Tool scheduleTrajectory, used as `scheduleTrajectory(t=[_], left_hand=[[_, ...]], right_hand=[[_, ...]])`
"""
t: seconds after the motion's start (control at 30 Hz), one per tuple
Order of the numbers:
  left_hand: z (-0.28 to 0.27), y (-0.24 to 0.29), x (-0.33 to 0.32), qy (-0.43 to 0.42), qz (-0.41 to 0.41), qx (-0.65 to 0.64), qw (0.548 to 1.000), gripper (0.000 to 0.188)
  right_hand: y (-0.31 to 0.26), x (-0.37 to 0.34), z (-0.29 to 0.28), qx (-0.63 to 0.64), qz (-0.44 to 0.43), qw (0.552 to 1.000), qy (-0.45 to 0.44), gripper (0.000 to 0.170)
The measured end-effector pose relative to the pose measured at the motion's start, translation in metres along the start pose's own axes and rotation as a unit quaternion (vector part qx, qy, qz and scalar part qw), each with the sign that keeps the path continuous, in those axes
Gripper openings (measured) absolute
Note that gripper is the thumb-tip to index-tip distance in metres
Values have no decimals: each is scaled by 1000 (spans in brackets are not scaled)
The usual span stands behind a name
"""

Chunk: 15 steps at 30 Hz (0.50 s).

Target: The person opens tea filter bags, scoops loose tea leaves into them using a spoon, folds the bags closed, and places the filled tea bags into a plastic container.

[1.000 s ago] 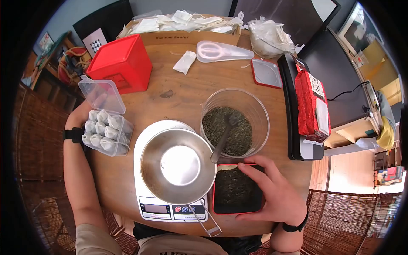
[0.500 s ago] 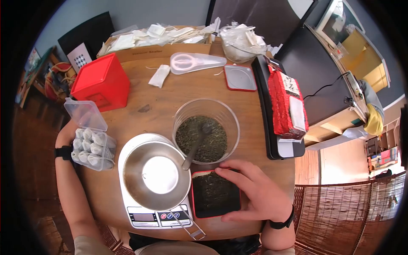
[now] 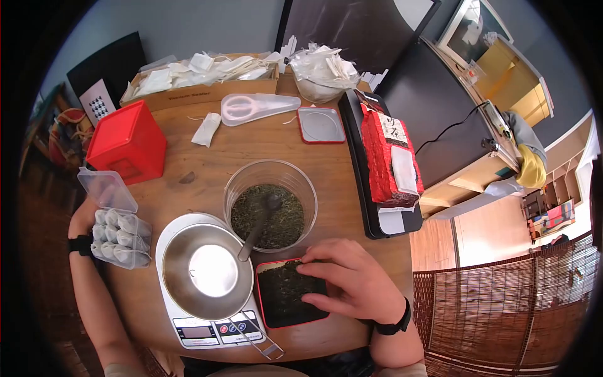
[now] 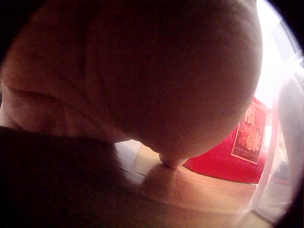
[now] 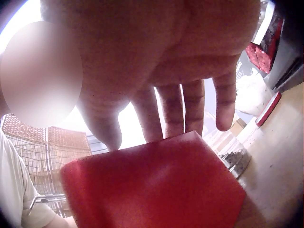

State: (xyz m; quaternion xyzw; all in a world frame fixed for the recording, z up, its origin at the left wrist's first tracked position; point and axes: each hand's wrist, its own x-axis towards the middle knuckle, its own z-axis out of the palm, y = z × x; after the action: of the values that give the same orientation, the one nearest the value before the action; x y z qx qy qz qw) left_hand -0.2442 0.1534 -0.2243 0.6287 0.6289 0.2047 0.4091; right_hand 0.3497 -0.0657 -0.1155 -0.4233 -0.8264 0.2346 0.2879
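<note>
My right hand is over a red square tin of dark loose tea, thumb and fingertips slightly bent above the leaves. From below, the right wrist view shows the fingers reaching across the tin's rim, with gaps between them. Behind the raised lid of a clear plastic box, my left hand rests on the table, its fingers mostly hidden. White filled tea bags stand in rows in that box. Left of the tin, a steel pan sits on a white kitchen scale.
Beyond the tin stands a clear tub of tea leaves with a dark scoop in it. A red canister, scissors in a clear case, a tin lid and a red foil pack surround the far side.
My right fingers have left the tin's edges and drawn in over the tea. The head view has turned right, so everything appears further left. My left hand stays by the box.
</note>
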Motion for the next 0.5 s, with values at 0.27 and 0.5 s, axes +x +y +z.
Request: scheduleTrajectory(t=[0.27, 0.5], left_hand=[[-1, -5, 2, -4, 18, -26, 999, 49], [1, -1, -1, 2, 4, -31, 999, 49]], right_hand=[[3, 1, 1, -1, -28, 999, 14, 43], [4, 0, 2, -7, -27, 999, 20, 41]])
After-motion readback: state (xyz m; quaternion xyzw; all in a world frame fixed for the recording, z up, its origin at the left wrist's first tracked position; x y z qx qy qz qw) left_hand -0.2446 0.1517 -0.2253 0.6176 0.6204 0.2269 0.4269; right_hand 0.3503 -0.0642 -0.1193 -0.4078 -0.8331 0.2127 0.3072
